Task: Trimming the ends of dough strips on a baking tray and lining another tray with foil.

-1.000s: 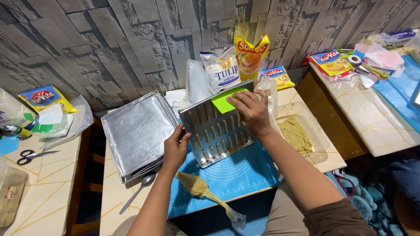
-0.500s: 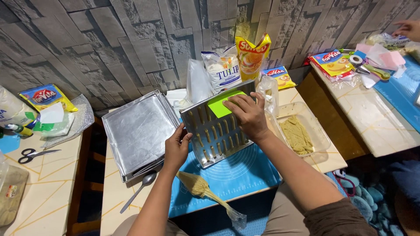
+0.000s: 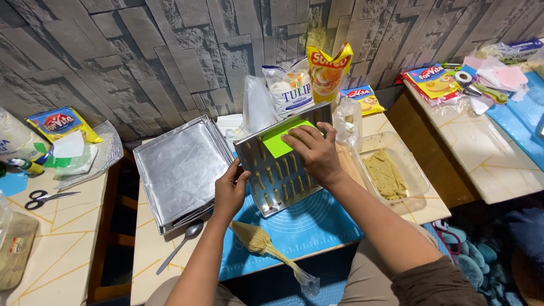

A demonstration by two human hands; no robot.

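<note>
Person scraping a slotted metal mould tray (image 3: 281, 164) tilted above a blue mat (image 3: 309, 226), centre of frame.

Largest to smallest: stacked foil-lined baking trays (image 3: 178, 167) at centre left; the mould tray, propped on its lower edge; a clear tub of dough (image 3: 391, 173) at right. The left hand (image 3: 229, 190) has its fingers curled round the tray's left edge; the right hand (image 3: 314, 150) presses a green scraper (image 3: 283, 139) flat, fingers nearly straight. Likely hazard: heavy pressure could skid the tilted tray onto the piping bag (image 3: 266, 246) below.
</note>
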